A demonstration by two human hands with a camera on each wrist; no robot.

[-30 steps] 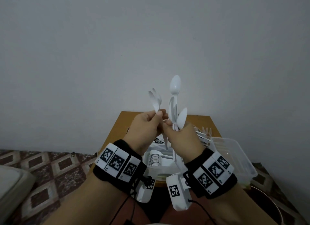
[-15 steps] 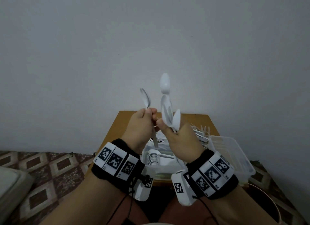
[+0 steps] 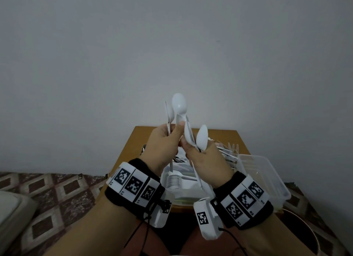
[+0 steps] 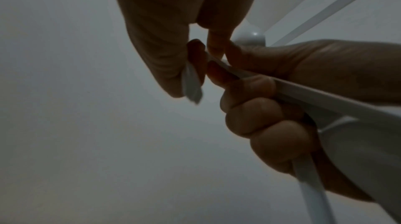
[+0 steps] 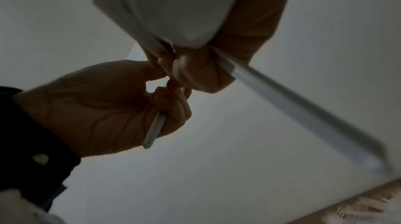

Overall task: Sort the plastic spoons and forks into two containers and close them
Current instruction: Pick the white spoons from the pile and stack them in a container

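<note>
Both hands are raised above the table in the head view. My left hand (image 3: 164, 147) pinches the handles of one or two white plastic spoons (image 3: 170, 113), bowls up; its thumb lies against a spoon of the other bundle. My right hand (image 3: 206, 160) grips a fan of several white spoons (image 3: 179, 104) with the handles pointing down. The left wrist view shows my left hand (image 4: 165, 39) pinching a handle, and the right hand (image 4: 271, 124) curled round others. Below, a clear container (image 3: 164, 176) holds a stack of spoons (image 3: 173, 181). An empty clear container (image 3: 267, 177) stands to its right.
A small wooden table (image 3: 133, 139) stands against a plain grey wall. Loose white forks (image 3: 230, 150) lie in a pile at its back right, behind the containers. A patterned floor (image 3: 57, 189) spreads to the left.
The right hand's fan of spoons has shifted left and tilted toward the left hand. The two hands have closed up, and the left thumb now lies against a spoon of the right bundle.
</note>
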